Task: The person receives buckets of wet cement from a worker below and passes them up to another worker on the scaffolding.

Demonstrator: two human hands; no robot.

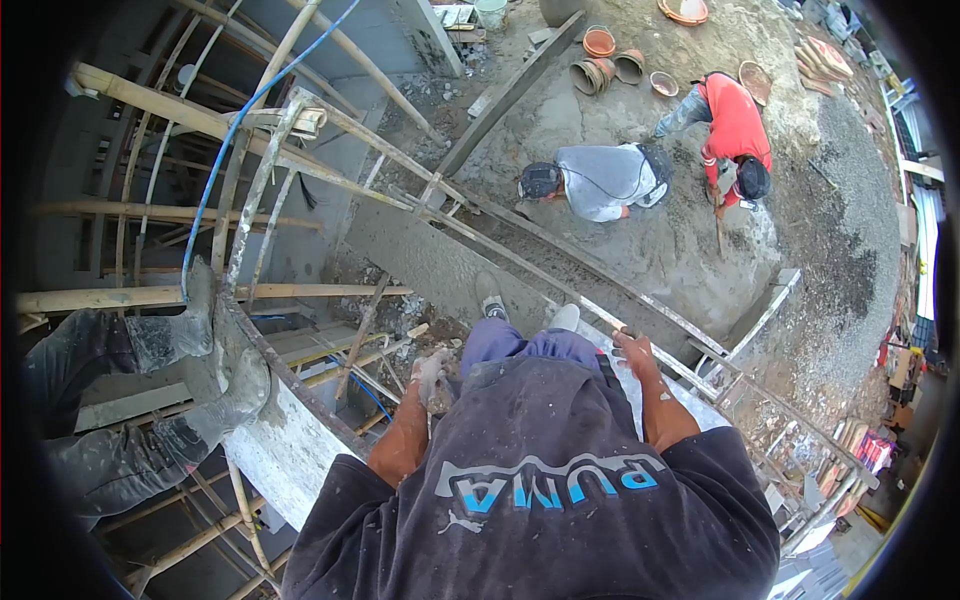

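I look straight down from high scaffolding over my dark shirt and blue trousers. My feet (525, 312) stand on a narrow concrete ledge (420, 260). My left hand (433, 376) is smeared with wet cement and curled by the ledge's edge near a bamboo pole; what it grips is unclear. My right hand (636, 352) holds the thin metal rail (560, 285) that runs diagonally beside me.
Another person's cement-caked boots (232, 375) stand on the wall top at left, among bamboo poles (200, 120) and a blue hose (235, 130). Far below, a person in grey (605, 180) and one in red (735, 125) work wet cement near orange pans (600, 42).
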